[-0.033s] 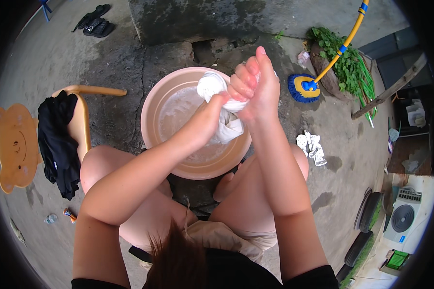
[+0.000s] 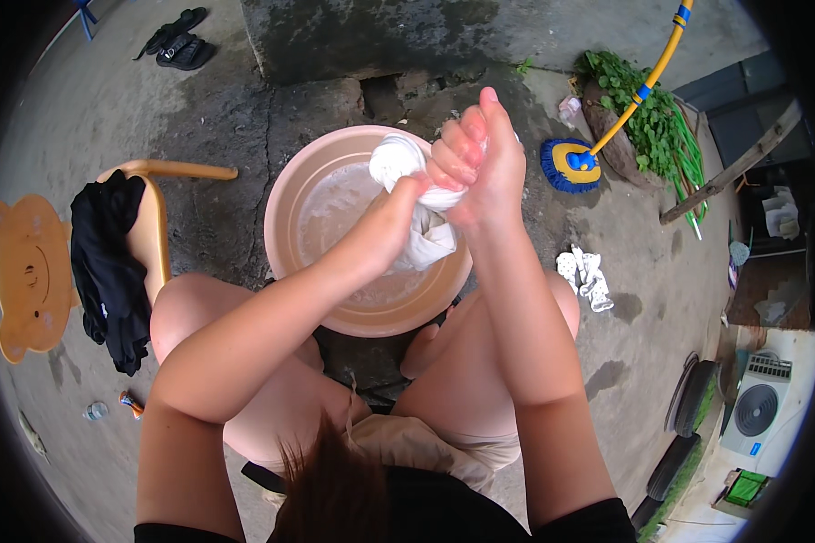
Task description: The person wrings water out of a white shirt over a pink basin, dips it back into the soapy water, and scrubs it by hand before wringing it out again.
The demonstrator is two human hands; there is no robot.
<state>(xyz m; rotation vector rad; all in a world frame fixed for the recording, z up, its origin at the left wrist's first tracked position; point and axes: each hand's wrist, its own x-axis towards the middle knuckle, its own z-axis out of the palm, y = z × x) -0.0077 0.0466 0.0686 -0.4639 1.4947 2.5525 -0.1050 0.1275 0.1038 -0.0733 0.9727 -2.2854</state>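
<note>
A twisted white cloth (image 2: 432,241) is gripped in both my hands above a round pink basin (image 2: 284,217). My left hand (image 2: 395,219) is closed round the lower part of the cloth. Held higher and to the right, my right hand (image 2: 482,168) makes a fist round the same cloth, its thumb pointing up. One rolled end of the cloth bulges out on the left, and a looser fold hangs between my wrists. Cloudy, sudsy water (image 2: 321,213) lies in the basin, which stands between my knees. What kind of cloth it is does not show.
On the left, black clothing (image 2: 109,262) hangs over a small tan chair (image 2: 29,299). A white patterned cloth (image 2: 587,276) lies on the concrete at right. Beyond are a blue-and-yellow mop (image 2: 570,166), leafy plants (image 2: 638,113) and a wooden pole (image 2: 733,163). Black sandals (image 2: 183,51) sit far left.
</note>
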